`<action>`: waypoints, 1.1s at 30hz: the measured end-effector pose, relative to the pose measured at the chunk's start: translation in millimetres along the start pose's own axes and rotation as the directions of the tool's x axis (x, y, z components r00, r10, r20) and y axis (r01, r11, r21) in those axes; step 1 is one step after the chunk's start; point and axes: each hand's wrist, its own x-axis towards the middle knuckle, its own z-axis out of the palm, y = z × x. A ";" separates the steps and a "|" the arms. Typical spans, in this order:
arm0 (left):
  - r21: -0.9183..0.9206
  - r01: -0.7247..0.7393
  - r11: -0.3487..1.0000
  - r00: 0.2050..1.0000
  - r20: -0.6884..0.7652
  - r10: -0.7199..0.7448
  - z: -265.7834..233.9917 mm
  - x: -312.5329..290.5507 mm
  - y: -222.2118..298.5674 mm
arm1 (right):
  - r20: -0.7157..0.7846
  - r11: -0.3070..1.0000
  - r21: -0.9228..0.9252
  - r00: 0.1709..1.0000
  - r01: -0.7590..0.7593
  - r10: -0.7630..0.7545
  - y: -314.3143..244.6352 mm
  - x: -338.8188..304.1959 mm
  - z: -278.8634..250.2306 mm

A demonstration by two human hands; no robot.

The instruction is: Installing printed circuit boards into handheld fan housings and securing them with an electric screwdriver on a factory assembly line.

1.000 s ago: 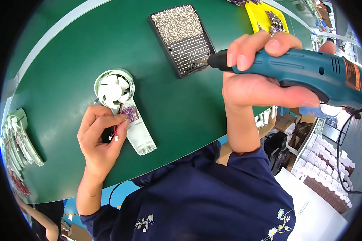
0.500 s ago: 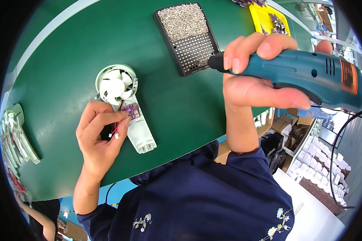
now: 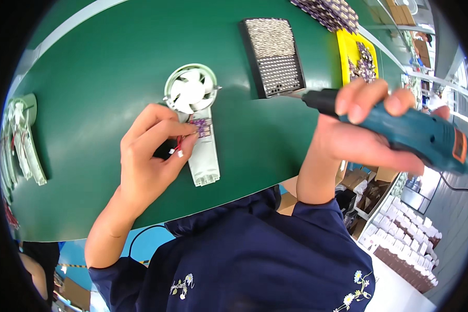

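My left hand (image 3: 153,148) pinches a small purple circuit board (image 3: 204,128) between thumb and fingertips. The board sits against the pale green handle (image 3: 205,164) of a small fan (image 3: 191,89), which lies on the table with its white blades facing up. Red wires with white plugs (image 3: 178,151) hang beside the fingers. Wrapped in my right hand (image 3: 348,143) is a teal electric screwdriver (image 3: 395,132), slightly blurred. Its thin bit points left, at the near edge of a black screw tray (image 3: 278,78) full of small silvery screws. Whether the tip carries a screw, I cannot tell.
A yellow bin (image 3: 347,57) holds more boards at the far right, beside a stack of purple board panels (image 3: 330,14). Several pale green fan shells (image 3: 23,140) with wires lie at the left. The screwdriver's black cord (image 3: 457,188) trails off at right.
The view has shifted, so the fan, tray and shells sit elsewhere in the picture. My right hand and screwdriver appear lower. The left hand keeps its pinch on the circuit board.
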 end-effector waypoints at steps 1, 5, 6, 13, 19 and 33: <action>-0.009 -0.009 1.000 1.000 0.011 0.009 -1.1 0.1 -0.2 | 0.039 0.999 0.029 0.999 -0.030 0.029 -7.0 2.4 3.2; -0.024 -0.028 0.999 0.999 0.016 0.029 -0.1 1.0 -3.6 | 0.153 0.969 0.194 0.980 -0.156 0.127 -23.7 -0.9 34.2; -0.034 -0.062 0.998 0.998 0.008 0.062 0.2 0.8 -4.9 | 0.167 0.959 0.226 0.976 -0.173 0.137 -22.4 -7.0 44.8; -0.136 -0.066 0.989 0.998 -0.030 0.062 6.6 -0.6 -9.9 | 0.252 0.968 0.218 0.965 -0.124 0.067 -16.9 -36.6 81.7; -0.103 -0.082 0.991 0.996 -0.033 0.079 4.5 -3.2 -9.7 | 0.319 0.971 0.086 0.930 -0.221 0.184 -18.1 -35.6 87.9; -0.102 -0.081 0.991 0.996 -0.043 0.077 3.3 -2.4 -12.0 | 0.349 0.938 0.241 0.924 -0.248 0.154 3.5 -46.3 84.3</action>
